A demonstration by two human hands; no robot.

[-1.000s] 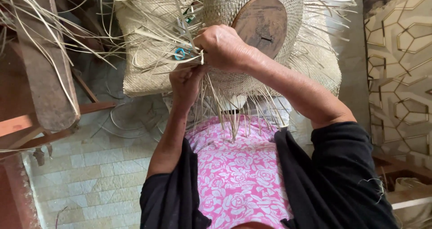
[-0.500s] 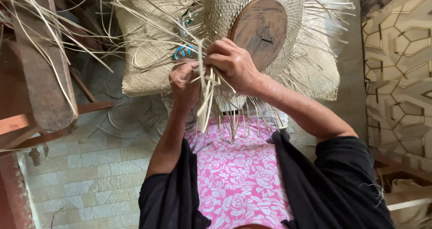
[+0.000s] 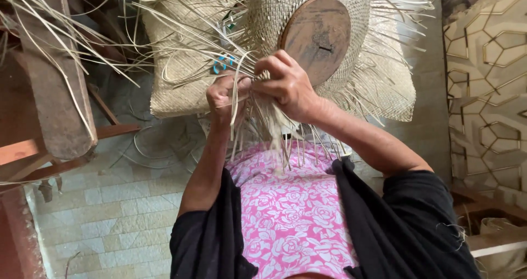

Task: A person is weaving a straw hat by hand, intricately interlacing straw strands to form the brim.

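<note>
A half-woven straw hat (image 3: pixel 285 21) sits over a round wooden block (image 3: pixel 317 37), its brown flat face turned toward the camera, held up in front of the person's chest. The hat's woven crown wraps the block's edge, and loose straw strands (image 3: pixel 263 131) fan out from the unfinished brim on every side, many hanging down over the lap.

The right hand (image 3: pixel 288 84) is at the lower edge of the weave, just below the block, fingers curled and pinched on a few strands. The left hand (image 3: pixel 225 98) is just beside it, touching or nearly so, closed in a loose fist with strands running through it; one pale strand crosses its knuckles. Both hands meet where the woven part ends and the free strands begin.

Behind the hat lies a woven straw mat (image 3: pixel 181 87), with a small blue clip-like thing (image 3: pixel 220 65) near its edge. A pink flowered cloth (image 3: pixel 291 218) covers the lap between black sleeves (image 3: pixel 417 224). To the left stands a wooden frame (image 3: pixel 55 92) draped with more straw, above a pale tiled floor (image 3: pixel 110 213). On the right is a wall panel (image 3: pixel 488 65) with a gold honeycomb pattern.
</note>
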